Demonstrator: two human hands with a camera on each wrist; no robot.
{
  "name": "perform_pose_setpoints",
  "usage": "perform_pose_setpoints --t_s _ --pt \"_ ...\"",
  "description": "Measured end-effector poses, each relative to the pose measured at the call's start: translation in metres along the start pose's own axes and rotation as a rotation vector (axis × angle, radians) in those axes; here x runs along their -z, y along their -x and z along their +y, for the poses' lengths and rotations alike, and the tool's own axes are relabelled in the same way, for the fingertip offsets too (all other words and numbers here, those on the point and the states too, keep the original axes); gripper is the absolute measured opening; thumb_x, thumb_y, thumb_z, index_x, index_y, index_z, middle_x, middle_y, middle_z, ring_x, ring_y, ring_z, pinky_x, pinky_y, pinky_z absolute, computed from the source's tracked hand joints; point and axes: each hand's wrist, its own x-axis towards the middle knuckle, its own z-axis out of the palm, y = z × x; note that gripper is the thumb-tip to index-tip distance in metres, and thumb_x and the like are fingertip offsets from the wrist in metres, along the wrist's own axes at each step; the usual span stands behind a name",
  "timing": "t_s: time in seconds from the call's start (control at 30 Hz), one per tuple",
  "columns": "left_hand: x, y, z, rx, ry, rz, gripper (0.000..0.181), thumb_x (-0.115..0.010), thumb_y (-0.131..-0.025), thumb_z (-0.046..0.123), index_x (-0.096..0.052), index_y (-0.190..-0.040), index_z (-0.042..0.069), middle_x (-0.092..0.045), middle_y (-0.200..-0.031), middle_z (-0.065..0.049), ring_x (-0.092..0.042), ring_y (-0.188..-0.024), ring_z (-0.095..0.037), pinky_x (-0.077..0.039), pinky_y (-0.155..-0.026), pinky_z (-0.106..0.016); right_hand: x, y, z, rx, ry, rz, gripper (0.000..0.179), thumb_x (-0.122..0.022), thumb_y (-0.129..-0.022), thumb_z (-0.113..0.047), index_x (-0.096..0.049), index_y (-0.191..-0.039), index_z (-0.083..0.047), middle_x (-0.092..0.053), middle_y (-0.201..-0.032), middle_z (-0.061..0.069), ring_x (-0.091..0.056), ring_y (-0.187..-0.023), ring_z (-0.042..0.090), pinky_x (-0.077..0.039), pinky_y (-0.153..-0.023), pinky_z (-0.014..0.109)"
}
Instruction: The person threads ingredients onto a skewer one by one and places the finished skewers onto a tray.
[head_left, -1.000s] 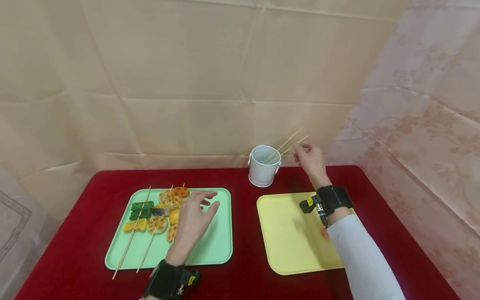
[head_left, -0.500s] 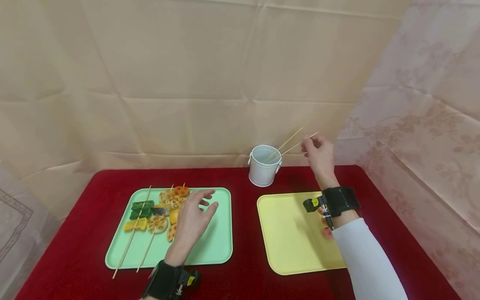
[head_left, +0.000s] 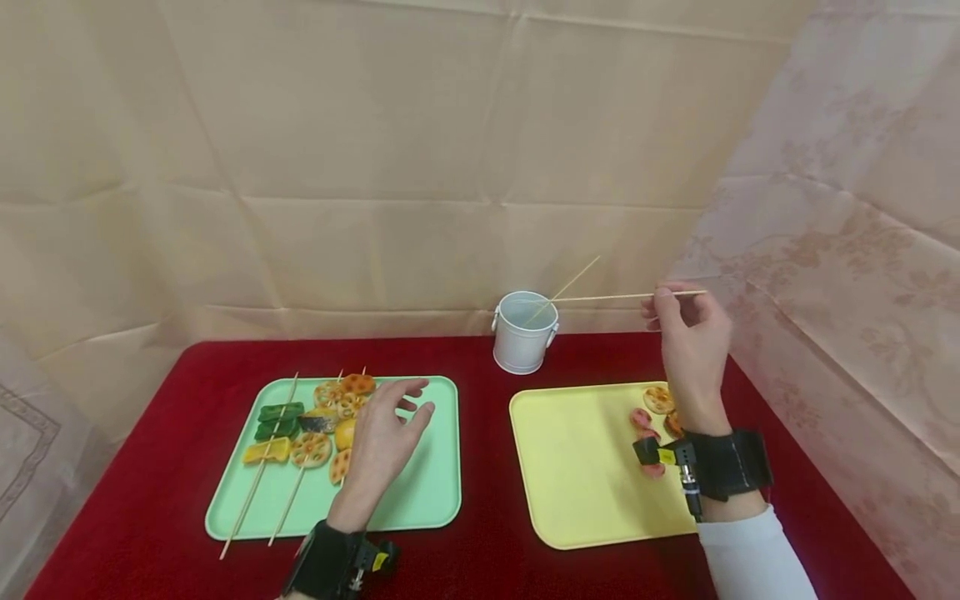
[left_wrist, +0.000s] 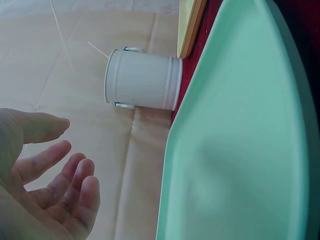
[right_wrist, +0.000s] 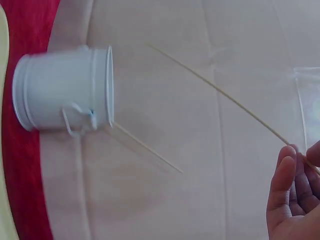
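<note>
A: Left hand (head_left: pixel 384 442)?
B: Raised, fingers (left_wrist: pixel 89 197) loosely bent, thumb (left_wrist: pixel 47 126) clear of the fingertips. Arm angled inward.
A: Right hand (head_left: pixel 696 346)?
B: From here, higher than the left. Thumb and fingers pinched. White sleeve (head_left: pixel 750 557) ends short of the wrist.

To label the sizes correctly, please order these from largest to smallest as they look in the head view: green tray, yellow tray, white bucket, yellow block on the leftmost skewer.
1. Green tray and yellow tray: not ranked; they look similar and both are partly covered.
2. White bucket
3. Yellow block
</note>
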Motion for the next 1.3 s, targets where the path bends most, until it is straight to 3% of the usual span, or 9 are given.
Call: perform_pose_setpoints --t_s 0.1,0.23,0.5,0.67,0.77,1.03,1.3 --pt "-0.001 -0.001 0.003 0.002 0.034 -0.005 0.031 -0.076 -0.093 0.014 -0.073 -0.124 0.008 -0.068 -0.112 -0.009 -0.069 -0.093 -0.024 -0.056 -0.081 -0.039 0.000 0.014 0.002 -0.061 -0.128 -0.029 0.025 -0.068 -0.102 -0.020 -0.067 -0.116 0.001 -0.074 -0.098 0.003 -0.069 -0.087 0.017 -0.055 -0.080 0.019" --pt "-0.006 -0.002 0.008 0.037 0.154 -0.026 0.034 -0.075 -0.095 0.015 -0.071 -0.128 0.009 -0.069 -0.115 -0.011 -0.071 -0.097 -0.025 -0.057 -0.084 -0.039 -0.007 0.033 0.009 -0.168 -0.292 -0.111 0.023 -0.072 -0.099 -0.015 -0.064 -0.112 0.003 -0.077 -0.098 0.007 -0.073 -0.087 0.018 -0.058 -0.082 0.024" --pt "-0.024 -0.004 0.024 0.177 0.599 -0.055 0.038 -0.071 -0.099 0.015 -0.064 -0.135 0.004 -0.068 -0.123 -0.017 -0.072 -0.108 -0.031 -0.057 -0.090 -0.033 -0.034 0.073 0.019 -0.363 -0.426 -0.339 0.008 -0.067 -0.102 -0.009 -0.066 -0.106 -0.003 -0.078 -0.103 0.008 -0.075 -0.092 0.018 -0.058 -0.088 0.030" --pt "-0.035 -0.002 0.033 0.227 0.917 -0.092 0.044 -0.065 -0.104 0.018 -0.052 -0.143 0.002 -0.064 -0.132 -0.019 -0.067 -0.119 -0.030 -0.056 -0.096 -0.033 -0.052 0.097 0.023 -0.476 -0.522 -0.413 0.003 -0.063 -0.103 -0.007 -0.064 -0.105 -0.005 -0.078 -0.104 0.008 -0.074 -0.096 0.017 -0.057 -0.085 0.027" --pt "-0.041 -0.002 0.035 0.256 1.046 -0.108 0.044 -0.063 -0.104 0.017 -0.049 -0.143 0.002 -0.063 -0.133 -0.018 -0.066 -0.121 -0.028 -0.054 -0.099 -0.035 -0.061 0.109 0.027 -0.540 -0.570 -0.434 0.003 -0.063 -0.102 -0.005 -0.063 -0.105 -0.005 -0.077 -0.104 0.008 -0.074 -0.097 0.017 -0.057 -0.084 0.025" --pt "-0.054 0.003 0.029 0.301 1.137 -0.068 0.031 -0.062 -0.105 0.009 -0.053 -0.133 -0.002 -0.066 -0.120 -0.016 -0.071 -0.111 -0.025 -0.056 -0.096 -0.034 -0.078 0.129 0.037 -0.714 -0.664 -0.456 0.011 -0.059 -0.104 -0.003 -0.061 -0.115 0.000 -0.076 -0.105 0.009 -0.072 -0.095 0.015 -0.057 -0.084 0.023" --pt "-0.059 0.004 0.029 0.330 1.148 -0.012 0.022 -0.064 -0.103 0.008 -0.059 -0.122 -0.002 -0.069 -0.119 -0.023 -0.073 -0.100 -0.021 -0.057 -0.093 -0.034 -0.083 0.135 0.039 -0.743 -0.628 -0.472 0.018 -0.061 -0.103 -0.006 -0.058 -0.118 0.003 -0.076 -0.106 0.011 -0.072 -0.096 0.016 -0.057 -0.085 0.025"
